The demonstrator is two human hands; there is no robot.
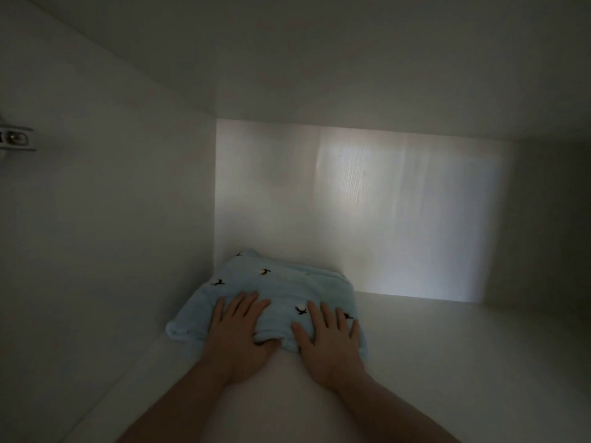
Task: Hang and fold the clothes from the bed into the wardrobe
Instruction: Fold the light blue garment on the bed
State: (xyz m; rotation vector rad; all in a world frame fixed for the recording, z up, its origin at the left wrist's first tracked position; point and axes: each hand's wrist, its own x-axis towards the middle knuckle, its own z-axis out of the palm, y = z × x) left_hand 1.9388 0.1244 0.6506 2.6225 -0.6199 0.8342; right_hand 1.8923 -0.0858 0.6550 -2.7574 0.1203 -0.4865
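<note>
Fingers (246, 303) flat on folded blue garment (275, 282) — both hands, wardrobe shelf (447, 346)

Two bare forearms in view, no sleeves. Left hand (238, 334) and right hand (329, 342): no rings, watch or gloves visible.

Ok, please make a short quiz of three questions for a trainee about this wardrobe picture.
1. True or false: the folded light blue garment lies on the wardrobe shelf.
2. The garment sits toward which side: A) left wall, B) right wall, C) centre?
3. How do the left hand and right hand meet the garment?

Key: 1 true. 2 A. 3 Both rest flat on it, fingers straight.
</note>
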